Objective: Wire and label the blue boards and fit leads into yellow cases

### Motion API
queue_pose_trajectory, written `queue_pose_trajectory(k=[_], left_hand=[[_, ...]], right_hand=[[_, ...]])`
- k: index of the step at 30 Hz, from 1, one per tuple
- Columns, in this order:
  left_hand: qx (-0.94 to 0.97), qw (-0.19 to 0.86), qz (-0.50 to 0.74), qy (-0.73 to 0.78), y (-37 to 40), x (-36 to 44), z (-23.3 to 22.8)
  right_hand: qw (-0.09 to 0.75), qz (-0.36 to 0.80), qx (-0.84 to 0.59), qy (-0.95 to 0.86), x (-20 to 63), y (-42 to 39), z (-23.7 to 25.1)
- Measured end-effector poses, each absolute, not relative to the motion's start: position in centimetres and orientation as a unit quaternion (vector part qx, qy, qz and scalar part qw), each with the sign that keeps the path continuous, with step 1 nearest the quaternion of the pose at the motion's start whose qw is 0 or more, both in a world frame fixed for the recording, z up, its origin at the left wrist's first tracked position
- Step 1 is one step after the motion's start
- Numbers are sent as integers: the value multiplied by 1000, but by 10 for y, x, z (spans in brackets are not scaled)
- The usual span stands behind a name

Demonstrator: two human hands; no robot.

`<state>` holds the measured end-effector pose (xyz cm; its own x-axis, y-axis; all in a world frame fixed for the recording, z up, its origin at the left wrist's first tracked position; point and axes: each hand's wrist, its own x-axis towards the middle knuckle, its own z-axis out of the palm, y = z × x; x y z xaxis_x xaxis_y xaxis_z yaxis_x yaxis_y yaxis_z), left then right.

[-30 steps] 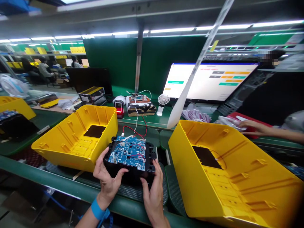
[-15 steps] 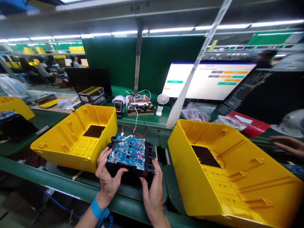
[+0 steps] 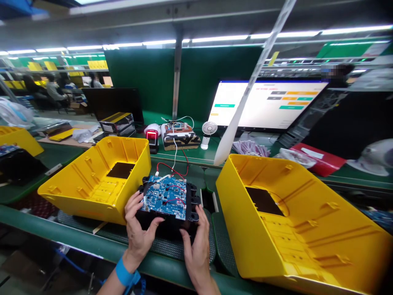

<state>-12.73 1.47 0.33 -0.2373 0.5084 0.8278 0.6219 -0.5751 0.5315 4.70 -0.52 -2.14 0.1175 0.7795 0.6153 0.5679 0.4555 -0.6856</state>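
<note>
A black module topped by a blue circuit board (image 3: 166, 196) sits on the conveyor between two yellow housings. My left hand (image 3: 139, 227) grips its left side, fingers along the edge and thumb at the front. On the opposite side my right hand (image 3: 198, 241) holds the module the same way. Red and white wires (image 3: 172, 169) run from the board's back edge toward a taped box (image 3: 179, 137) behind. A blue band (image 3: 124, 272) circles my left wrist. The module's underside is hidden.
Open yellow housings stand left (image 3: 89, 209) and right (image 3: 245, 233) of the module. Behind are a scanner (image 3: 152, 137) glowing red, a small white fan (image 3: 209, 130), a lit monitor (image 3: 264, 104) and a red folder (image 3: 321, 157). A white strip (image 3: 230, 135) hangs down in front.
The scanner's window has lit up red. The other person's hand at the right edge has left the view. My hands keep their hold on the module, which stays in place.
</note>
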Motion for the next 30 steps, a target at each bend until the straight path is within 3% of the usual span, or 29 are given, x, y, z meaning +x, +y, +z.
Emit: queue_pose_trajectory(k=[7,12,15,21,25,30], left_hand=[[-518,-146,-660,-524,2,-123,33],[-511,-138,-668,-523,4,-123,33],[-531,-122,-657,-521,6,-126,27],[-507,-33,-692,-513,0,-109,42],[-538,36,-713,-448,-3,-100,85],[-681,59,-624,-379,23,-97,169]], right_hand=[[541,104,-512,-659,45,-6,-24],[545,165,-493,-657,66,-6,-15],[592,163,-501,-610,96,17,25],[692,-109,-480,-529,144,130,176],[695,-62,-473,-538,152,193,239],[692,5,-426,-582,143,193,249]])
